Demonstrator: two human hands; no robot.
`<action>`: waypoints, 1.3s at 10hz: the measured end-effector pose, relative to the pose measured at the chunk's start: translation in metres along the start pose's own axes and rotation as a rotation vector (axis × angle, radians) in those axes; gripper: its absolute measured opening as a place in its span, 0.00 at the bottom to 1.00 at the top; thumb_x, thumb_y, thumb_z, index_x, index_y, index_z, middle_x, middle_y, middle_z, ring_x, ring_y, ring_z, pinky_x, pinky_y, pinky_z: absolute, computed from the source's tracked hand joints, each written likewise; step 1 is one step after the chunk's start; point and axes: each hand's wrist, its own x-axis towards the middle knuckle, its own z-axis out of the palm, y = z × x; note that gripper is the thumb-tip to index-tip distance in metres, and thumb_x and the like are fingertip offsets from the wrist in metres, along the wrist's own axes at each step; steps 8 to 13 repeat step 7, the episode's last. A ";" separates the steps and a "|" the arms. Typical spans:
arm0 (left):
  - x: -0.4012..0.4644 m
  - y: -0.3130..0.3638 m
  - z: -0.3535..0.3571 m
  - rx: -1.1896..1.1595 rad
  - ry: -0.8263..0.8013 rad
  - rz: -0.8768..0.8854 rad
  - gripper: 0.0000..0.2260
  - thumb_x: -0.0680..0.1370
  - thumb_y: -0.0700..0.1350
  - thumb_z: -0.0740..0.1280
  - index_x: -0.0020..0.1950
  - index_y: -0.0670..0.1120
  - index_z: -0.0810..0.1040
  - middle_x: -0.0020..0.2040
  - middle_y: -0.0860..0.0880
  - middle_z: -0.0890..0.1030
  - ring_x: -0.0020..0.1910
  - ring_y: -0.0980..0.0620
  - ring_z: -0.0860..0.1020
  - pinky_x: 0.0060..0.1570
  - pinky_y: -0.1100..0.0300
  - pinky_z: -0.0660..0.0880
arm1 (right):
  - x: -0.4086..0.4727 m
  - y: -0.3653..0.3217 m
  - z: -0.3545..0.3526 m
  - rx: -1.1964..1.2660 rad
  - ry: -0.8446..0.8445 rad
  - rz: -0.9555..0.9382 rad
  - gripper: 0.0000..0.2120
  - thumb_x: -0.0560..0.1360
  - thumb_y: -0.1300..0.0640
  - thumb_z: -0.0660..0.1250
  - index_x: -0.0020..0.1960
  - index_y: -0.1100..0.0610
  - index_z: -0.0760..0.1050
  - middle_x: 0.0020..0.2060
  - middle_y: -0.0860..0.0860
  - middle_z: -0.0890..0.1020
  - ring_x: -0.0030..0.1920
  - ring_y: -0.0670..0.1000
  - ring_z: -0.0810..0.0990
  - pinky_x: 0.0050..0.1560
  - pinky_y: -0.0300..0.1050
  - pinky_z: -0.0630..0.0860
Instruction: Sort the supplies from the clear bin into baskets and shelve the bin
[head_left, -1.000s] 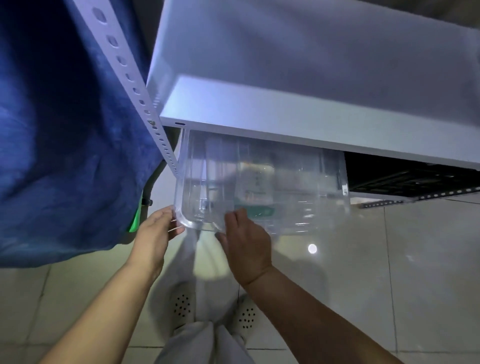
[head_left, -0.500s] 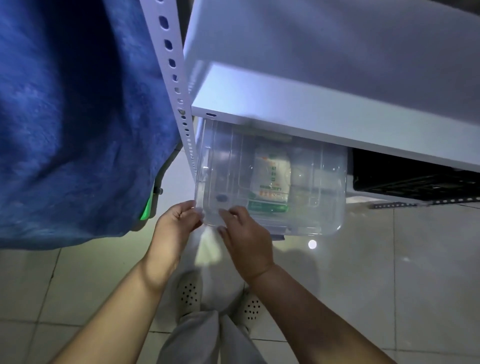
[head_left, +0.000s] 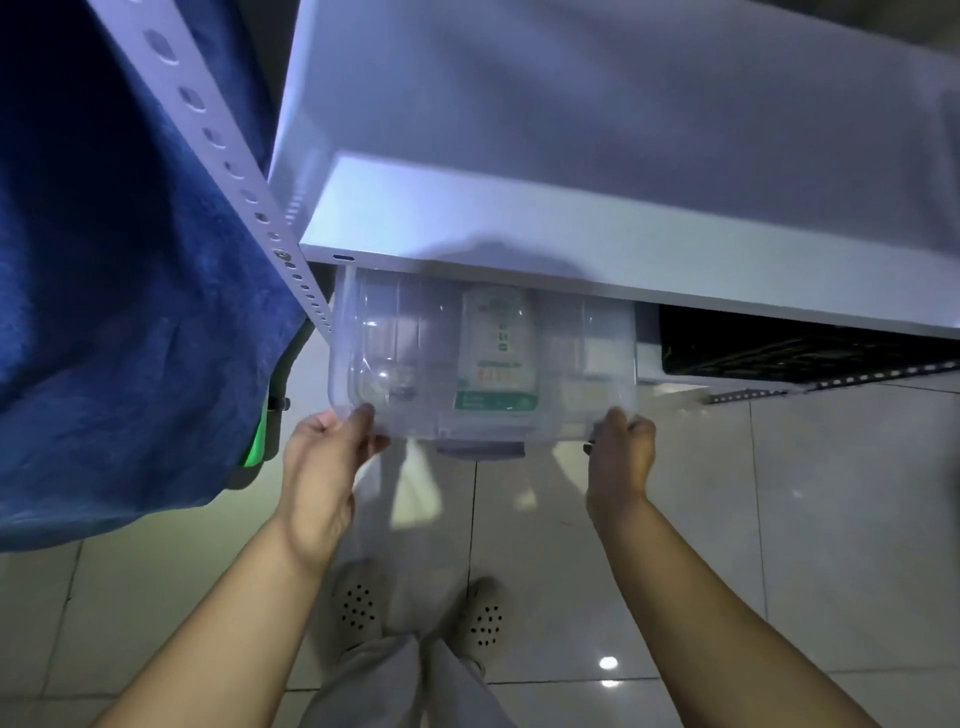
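Observation:
The clear bin (head_left: 587, 374) juts out from under the white shelf board (head_left: 571, 260), its front edge toward me. Through its plastic I see a white and green packet (head_left: 496, 358); I cannot tell whether the packet lies inside the bin or below it. My left hand (head_left: 324, 457) grips the bin's front left corner. My right hand (head_left: 621, 449) grips the front right corner. A grey latch (head_left: 480, 449) sits at the middle of the front rim.
A perforated white upright (head_left: 249, 197) of the rack stands left of the bin. A blue cloth (head_left: 104, 260) hangs at the far left. A black basket (head_left: 779, 345) sits on the same level to the right. Pale floor tiles (head_left: 779, 519) and my shoes lie below.
My right hand has shifted from the middle of the bin's front to its right corner. My left hand stays at the left corner. The bin sits squarer to the shelf.

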 end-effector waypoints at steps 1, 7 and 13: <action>0.021 0.019 0.020 -0.094 0.007 0.011 0.08 0.76 0.38 0.65 0.37 0.43 0.76 0.27 0.50 0.78 0.26 0.55 0.74 0.33 0.66 0.76 | 0.016 -0.024 0.013 0.150 -0.096 0.039 0.12 0.78 0.62 0.59 0.36 0.57 0.67 0.29 0.51 0.73 0.28 0.47 0.71 0.30 0.38 0.71; 0.028 0.035 0.062 0.203 0.133 -0.039 0.03 0.76 0.33 0.63 0.45 0.40 0.74 0.37 0.45 0.75 0.35 0.52 0.74 0.40 0.65 0.76 | 0.045 -0.025 0.000 -0.016 -0.369 0.082 0.04 0.74 0.64 0.66 0.42 0.56 0.75 0.34 0.52 0.78 0.35 0.48 0.76 0.41 0.40 0.75; 0.028 0.035 0.062 0.203 0.133 -0.039 0.03 0.76 0.33 0.63 0.45 0.40 0.74 0.37 0.45 0.75 0.35 0.52 0.74 0.40 0.65 0.76 | 0.045 -0.025 0.000 -0.016 -0.369 0.082 0.04 0.74 0.64 0.66 0.42 0.56 0.75 0.34 0.52 0.78 0.35 0.48 0.76 0.41 0.40 0.75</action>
